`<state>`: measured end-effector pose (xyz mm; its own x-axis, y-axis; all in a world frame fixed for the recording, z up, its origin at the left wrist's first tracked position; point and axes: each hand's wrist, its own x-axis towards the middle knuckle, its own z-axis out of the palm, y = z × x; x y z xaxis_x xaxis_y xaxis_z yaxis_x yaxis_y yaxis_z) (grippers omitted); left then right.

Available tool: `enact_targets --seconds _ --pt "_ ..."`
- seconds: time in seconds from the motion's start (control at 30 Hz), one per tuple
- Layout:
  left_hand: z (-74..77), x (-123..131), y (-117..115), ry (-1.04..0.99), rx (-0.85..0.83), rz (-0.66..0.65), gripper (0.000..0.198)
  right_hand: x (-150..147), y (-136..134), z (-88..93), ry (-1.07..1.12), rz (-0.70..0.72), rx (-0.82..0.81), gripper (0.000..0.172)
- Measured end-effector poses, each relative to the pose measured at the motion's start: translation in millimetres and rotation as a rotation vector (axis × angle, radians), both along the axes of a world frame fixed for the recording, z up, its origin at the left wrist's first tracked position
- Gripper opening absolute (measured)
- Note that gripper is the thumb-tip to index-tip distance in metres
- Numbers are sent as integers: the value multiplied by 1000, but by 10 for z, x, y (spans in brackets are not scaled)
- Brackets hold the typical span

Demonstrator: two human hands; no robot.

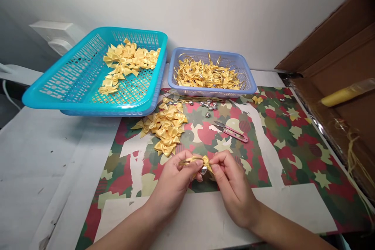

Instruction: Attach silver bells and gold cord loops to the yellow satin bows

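My left hand [172, 181] and my right hand [231, 185] meet over the patterned mat [278, 140], both pinched on one small yellow ribbon bow [202, 161] with a gold loop and a little silver bell [204, 170] hanging from it. A heap of loose yellow bows [165, 125] lies just beyond my left hand. Several silver bells [208, 106] and a bundle of gold string [193, 99] rest farther back. Pink thread snips [231, 131] lie beyond my right hand.
A turquoise basket [73, 90] at the back left holds more bows. A lilac basket [249, 82] behind the mat holds finished bows with gold loops. A cardboard box [336, 54] with a yellow roll [340, 95] stands on the right. The wall runs close behind.
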<state>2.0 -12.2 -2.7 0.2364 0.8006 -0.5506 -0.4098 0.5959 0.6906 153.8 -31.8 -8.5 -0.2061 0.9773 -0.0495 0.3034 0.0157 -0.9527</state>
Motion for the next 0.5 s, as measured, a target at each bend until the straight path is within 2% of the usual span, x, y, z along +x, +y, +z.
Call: enact_targets --seconds 0.13,0.33,0.5 --pt "-2 -4 -13 -36 -26 16 31 1 11 3 -36 12 41 16" --pt "-52 -27 -30 33 0 -20 28 4 26 24 -136 16 235 15" --pt "-87 -22 -27 57 20 -21 26 18 17 2 -162 14 255 16"
